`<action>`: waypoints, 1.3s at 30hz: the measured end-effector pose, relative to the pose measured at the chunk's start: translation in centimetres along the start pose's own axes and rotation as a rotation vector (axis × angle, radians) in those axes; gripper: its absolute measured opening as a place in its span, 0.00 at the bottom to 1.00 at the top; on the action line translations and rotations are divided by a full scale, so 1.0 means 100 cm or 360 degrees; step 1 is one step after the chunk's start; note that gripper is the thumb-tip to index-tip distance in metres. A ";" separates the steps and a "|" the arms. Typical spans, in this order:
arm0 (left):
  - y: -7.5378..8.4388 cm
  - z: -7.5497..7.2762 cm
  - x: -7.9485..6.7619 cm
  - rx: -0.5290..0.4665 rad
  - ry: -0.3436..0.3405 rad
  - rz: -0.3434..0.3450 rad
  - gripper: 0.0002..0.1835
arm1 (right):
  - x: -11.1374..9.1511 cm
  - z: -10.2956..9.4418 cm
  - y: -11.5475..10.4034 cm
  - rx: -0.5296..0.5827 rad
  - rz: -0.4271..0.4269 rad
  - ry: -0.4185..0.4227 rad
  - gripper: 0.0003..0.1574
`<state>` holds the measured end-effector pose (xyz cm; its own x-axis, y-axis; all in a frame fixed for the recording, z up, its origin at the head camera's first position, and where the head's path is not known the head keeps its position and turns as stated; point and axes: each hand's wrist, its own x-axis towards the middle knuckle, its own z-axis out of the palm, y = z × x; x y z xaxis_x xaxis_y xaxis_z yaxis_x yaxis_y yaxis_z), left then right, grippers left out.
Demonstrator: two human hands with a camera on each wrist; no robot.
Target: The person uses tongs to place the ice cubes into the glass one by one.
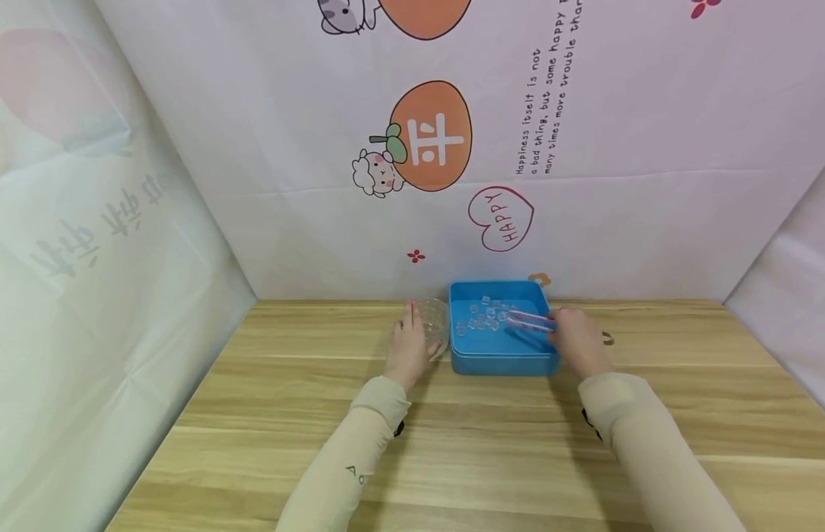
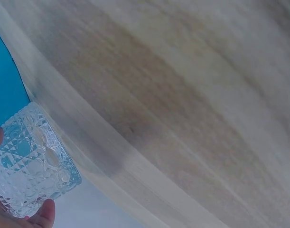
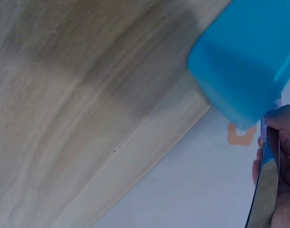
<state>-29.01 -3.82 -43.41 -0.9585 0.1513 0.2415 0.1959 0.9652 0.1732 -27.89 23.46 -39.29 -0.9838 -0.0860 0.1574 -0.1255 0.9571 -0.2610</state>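
Observation:
A patterned clear glass cup (image 1: 434, 316) stands left of a blue box (image 1: 506, 366). My left hand (image 1: 409, 346) grips the cup, with thumb and fingers about its wall; the cut pattern of the glass (image 2: 33, 159) shows in the left wrist view. Several small clear cubes (image 1: 490, 313) lie in the box, mostly toward its back and left. My right hand (image 1: 579, 341), over the box's right wall, holds tongs (image 1: 532, 322) with pinkish tips reaching in beside the cubes. Their shiny metal band (image 3: 264, 194) shows in the right wrist view. Whether the tips pinch a cube is too small to tell.
The box and cup stand at the back of a wood-grain table (image 1: 492, 451). Behind it hangs a white printed cloth (image 1: 333, 244), with more white cloth at both sides.

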 end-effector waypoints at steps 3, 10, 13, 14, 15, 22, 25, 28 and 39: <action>0.000 0.000 0.001 0.0000 0.0002 -0.0002 0.48 | 0.000 -0.005 -0.001 0.0037 0.0028 0.0016 0.21; -0.001 -0.001 0.003 -0.0007 0.0002 -0.0006 0.48 | -0.002 -0.015 -0.008 0.0098 -0.0077 0.0180 0.19; -0.001 -0.002 0.002 -0.0026 -0.0007 -0.0020 0.48 | -0.001 -0.019 -0.016 0.0091 -0.0116 0.0212 0.18; -0.001 -0.002 0.002 -0.0027 -0.0012 -0.0024 0.48 | -0.001 -0.020 -0.019 0.0086 -0.0123 0.0213 0.18; -0.001 -0.002 0.002 -0.0027 -0.0010 -0.0024 0.48 | -0.001 -0.020 -0.023 0.0088 -0.0131 0.0210 0.18; 0.000 -0.003 0.002 -0.0051 -0.0021 -0.0035 0.49 | 0.001 -0.017 -0.046 0.0113 -0.0224 0.0221 0.17; 0.000 -0.004 0.002 -0.0075 -0.0008 -0.0031 0.49 | 0.001 -0.016 -0.056 0.0115 -0.0266 0.0220 0.17; 0.000 -0.005 0.001 -0.0082 -0.0002 -0.0027 0.49 | 0.001 -0.016 -0.067 0.0109 -0.0300 0.0217 0.17; -0.002 -0.003 0.002 -0.0099 0.0009 -0.0023 0.51 | -0.002 -0.010 -0.092 0.0107 -0.0351 0.0136 0.18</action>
<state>-29.15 -4.04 -43.08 -0.9602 0.1363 0.2436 0.1949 0.9521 0.2358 -26.40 14.91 -35.97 -0.9175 -0.2646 0.2969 -0.3473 0.8969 -0.2739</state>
